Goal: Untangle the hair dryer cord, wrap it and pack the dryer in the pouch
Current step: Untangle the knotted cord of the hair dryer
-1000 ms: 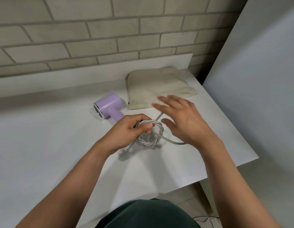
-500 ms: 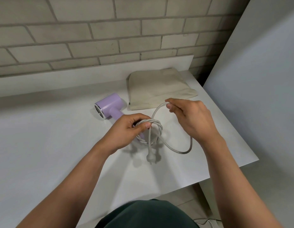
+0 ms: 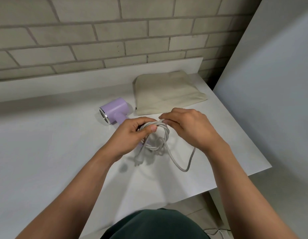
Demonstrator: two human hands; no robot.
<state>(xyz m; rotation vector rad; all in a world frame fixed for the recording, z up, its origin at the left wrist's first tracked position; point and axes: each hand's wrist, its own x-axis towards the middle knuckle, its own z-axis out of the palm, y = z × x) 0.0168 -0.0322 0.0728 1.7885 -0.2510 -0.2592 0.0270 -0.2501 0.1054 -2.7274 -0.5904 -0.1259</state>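
my left hand (image 3: 132,133) pinched the coiled cord (image 3: 156,135), my right hand (image 3: 187,128) gripping its top strand just beside. the cord looked springy and slack, best held at the crossings. dryer (image 3: 113,112) beyond my left, pouch (image 3: 167,94) beyond my right.

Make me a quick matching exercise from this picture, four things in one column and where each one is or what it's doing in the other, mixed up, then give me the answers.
1. hair dryer
2. pouch
3. left hand
4. plug

A. lies flat near the wall
B. hangs below the coil
C. lies on its side, left of the pouch
D. grips the coiled cord

Pairs: 1-C, 2-A, 3-D, 4-B
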